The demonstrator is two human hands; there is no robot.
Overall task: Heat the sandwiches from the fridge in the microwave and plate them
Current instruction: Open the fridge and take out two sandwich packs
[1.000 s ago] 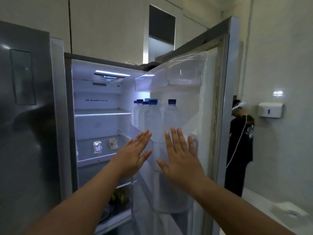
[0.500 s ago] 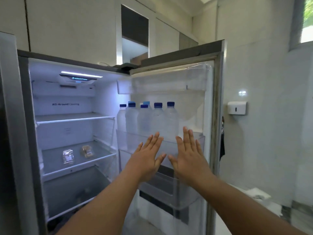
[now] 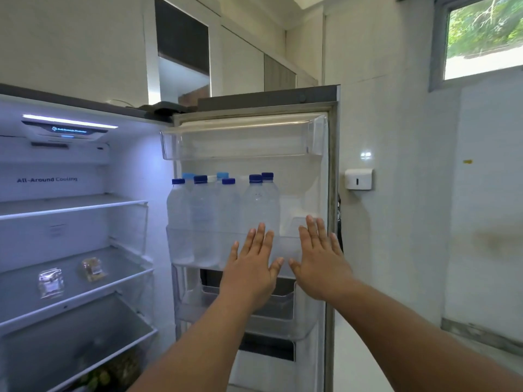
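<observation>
Head view shows the fridge point(image 3: 85, 171) standing open, its right door point(image 3: 331, 193) swung wide, and both hands raised flat in front of the door's inner side. By my reading the task is at its very first step: the fridge is open but nothing has been taken out, and no microwave or plate is in sight.

Inside the main compartment, the middle glass shelf point(image 3: 119, 267) carries two small clear-wrapped packs, which I take to be the sandwiches: one point(image 3: 51, 282) nearer the left, the other point(image 3: 92, 268) a little behind and to its right, apart from each other. The shelf above looks bare; the drawer at the bottom holds something greenish, too dim to name.

On the door, the top bin point(image 3: 243, 137) appears to hold nothing. The middle bin point(image 3: 198, 250) holds a cluster of clear water bottles point(image 3: 203, 219) with blue caps, standing upright and packed close. The lower bins look unfilled, though partly hidden by the arms.

The left hand point(image 3: 252, 270) and right hand point(image 3: 321, 264) hover side by side, fingers straight and spread, gripping nothing; whether they touch the bin front I cannot tell. Both are well apart from the sandwiches, so the next move calls for swinging leftward into the compartment and reaching down to that middle shelf, one pack per hand or both in turn.
</observation>
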